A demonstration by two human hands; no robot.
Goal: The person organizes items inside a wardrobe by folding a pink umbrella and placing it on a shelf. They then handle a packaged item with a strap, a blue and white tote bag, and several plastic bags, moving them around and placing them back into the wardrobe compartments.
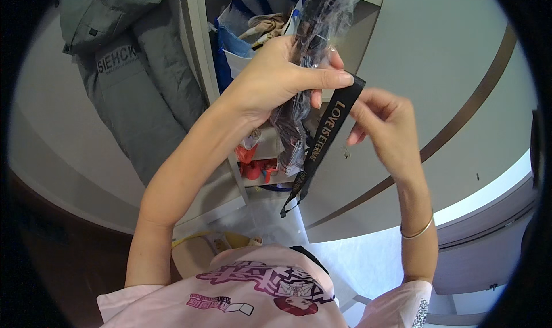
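My left hand (284, 75) grips a crinkled clear plastic sleeve (308, 39) with dark contents that I cannot make out. Under its thumb is the folded top of a black ribbon (330, 127) printed with gold lettering, which hangs down towards my shirt and ends in a loop. My right hand (386, 127), its fingers bent, is at the ribbon's right edge near the fold. Whether its fingertips pinch the ribbon is hidden.
Behind my hands is an open cabinet (197, 47) with a blue-and-white bag (235, 43) and red items (254, 169) on its shelves. A grey garment (138, 82) hangs on the left. A pale door panel (431, 69) with a brown stripe stands on the right.
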